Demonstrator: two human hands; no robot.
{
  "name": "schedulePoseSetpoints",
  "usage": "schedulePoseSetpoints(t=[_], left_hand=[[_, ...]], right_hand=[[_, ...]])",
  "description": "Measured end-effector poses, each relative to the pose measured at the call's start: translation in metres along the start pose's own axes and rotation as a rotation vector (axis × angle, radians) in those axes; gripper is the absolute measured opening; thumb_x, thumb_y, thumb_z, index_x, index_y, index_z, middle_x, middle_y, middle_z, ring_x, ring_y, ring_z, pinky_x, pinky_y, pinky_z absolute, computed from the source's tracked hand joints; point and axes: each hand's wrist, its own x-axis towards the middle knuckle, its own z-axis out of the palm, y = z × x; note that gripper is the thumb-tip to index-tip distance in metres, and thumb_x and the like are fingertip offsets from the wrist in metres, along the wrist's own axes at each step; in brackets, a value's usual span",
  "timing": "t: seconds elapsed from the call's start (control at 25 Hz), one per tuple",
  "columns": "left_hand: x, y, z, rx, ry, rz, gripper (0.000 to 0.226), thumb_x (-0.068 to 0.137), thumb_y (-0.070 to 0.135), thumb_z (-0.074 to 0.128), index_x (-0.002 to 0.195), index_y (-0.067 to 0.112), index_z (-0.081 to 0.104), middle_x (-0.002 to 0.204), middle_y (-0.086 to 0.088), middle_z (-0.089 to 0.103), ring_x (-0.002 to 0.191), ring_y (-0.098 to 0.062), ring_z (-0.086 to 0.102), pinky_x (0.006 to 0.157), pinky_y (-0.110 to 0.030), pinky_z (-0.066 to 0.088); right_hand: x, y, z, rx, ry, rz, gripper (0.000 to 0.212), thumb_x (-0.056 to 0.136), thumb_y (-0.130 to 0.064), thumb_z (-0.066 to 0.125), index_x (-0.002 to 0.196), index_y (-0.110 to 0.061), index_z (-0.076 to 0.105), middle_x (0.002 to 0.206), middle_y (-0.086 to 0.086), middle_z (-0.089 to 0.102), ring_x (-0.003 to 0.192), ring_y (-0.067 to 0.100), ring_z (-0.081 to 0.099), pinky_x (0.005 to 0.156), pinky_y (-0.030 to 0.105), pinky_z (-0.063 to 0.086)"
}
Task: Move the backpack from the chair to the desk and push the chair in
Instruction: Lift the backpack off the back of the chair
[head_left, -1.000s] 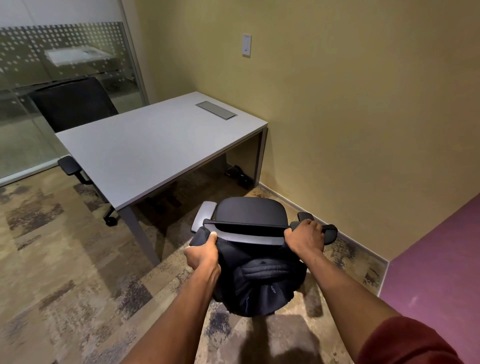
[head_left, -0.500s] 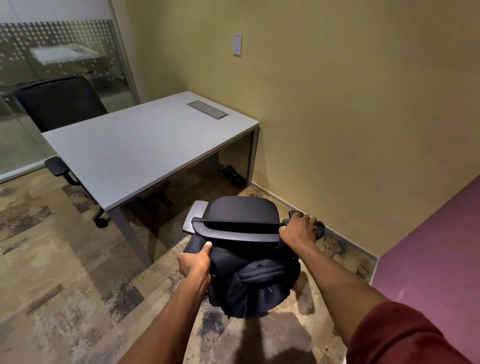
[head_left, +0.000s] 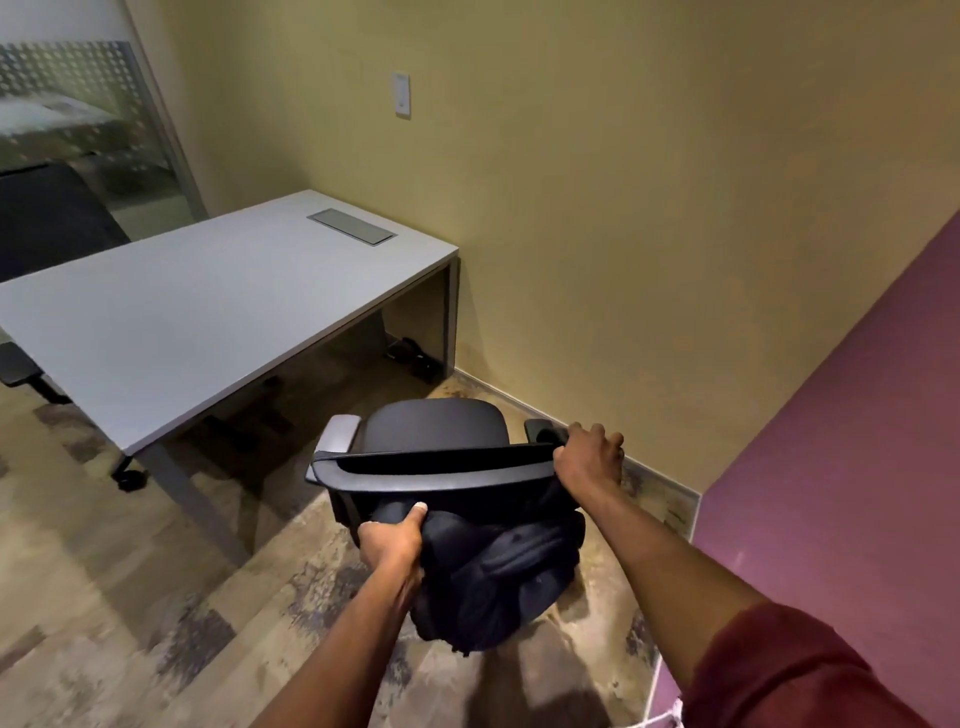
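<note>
The black fabric backpack (head_left: 498, 577) hangs behind the back of the black swivel office chair (head_left: 434, 434), on the near side of the backrest, its bulk sagging below the curved top rail and clear of the seat. The left hand (head_left: 392, 538) is clenched on the upper left part of the backpack, thumb pressed up against the fabric just under the rail. The right hand (head_left: 589, 460) is wrapped over the right end of the chair's top rail, fingers curled round it, next to the right armrest. Both forearms reach forward from the near edge; the right one ends in a dark red sleeve (head_left: 810, 675) at the near right corner.

The chair stands on patterned brown carpet (head_left: 130, 613), well apart from the grey rectangular desk (head_left: 171, 322), which lies to the far left. A grey metal cable flap (head_left: 351, 226) is set into the desk's far end. A second black chair (head_left: 49, 223) sits beyond the desk, before a frosted glass partition (head_left: 67, 109). A yellow wall (head_left: 649, 208) carries a white switch plate (head_left: 401, 95), and a purple wall (head_left: 852, 441) stands to the right.
</note>
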Motion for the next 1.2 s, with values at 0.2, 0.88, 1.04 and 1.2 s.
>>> schedulePoseSetpoints(t=[0.2,0.88,1.04,1.2], left_hand=[[-0.016,-0.007,0.035,0.012,-0.045,0.02,0.069,0.065,0.034,0.091,0.109,-0.01,0.059,0.114,-0.031,0.066,0.105,-0.042,0.065,0.089,-0.044,0.055],[-0.118,-0.015,0.13,0.768,-0.793,1.08,0.083,0.086,0.059,0.054,0.154,0.029,0.015,0.161,0.002,0.03,0.144,-0.019,0.035,0.109,-0.036,0.04],[-0.143,0.022,0.168,0.808,-0.801,1.339,0.092,0.089,0.055,0.054,0.156,0.029,-0.003,0.167,0.004,0.008,0.151,-0.019,0.017,0.112,-0.041,0.037],[-0.161,0.074,0.204,0.862,-0.796,1.426,0.092,0.089,0.052,0.058,0.158,0.02,0.006,0.166,-0.003,0.014,0.152,-0.021,0.013,0.12,-0.039,0.022]], right_hand=[[0.007,0.035,-0.008,-0.004,0.002,0.064,0.038,0.093,-0.019,0.046,0.128,-0.01,0.058,0.13,0.015,0.052,0.117,0.04,0.043,0.1,0.045,0.041],[0.044,0.102,-0.102,-0.161,0.149,0.13,0.031,0.094,-0.015,0.043,0.114,-0.01,0.065,0.124,0.011,0.058,0.117,0.038,0.04,0.093,0.042,0.036],[0.065,0.124,-0.151,-0.164,0.225,0.182,0.027,0.093,-0.017,0.044,0.108,-0.01,0.065,0.117,0.01,0.06,0.114,0.037,0.041,0.089,0.042,0.037],[0.079,0.138,-0.201,-0.159,0.301,0.126,0.024,0.093,-0.021,0.044,0.099,-0.008,0.063,0.11,0.012,0.062,0.111,0.038,0.041,0.08,0.04,0.034]])
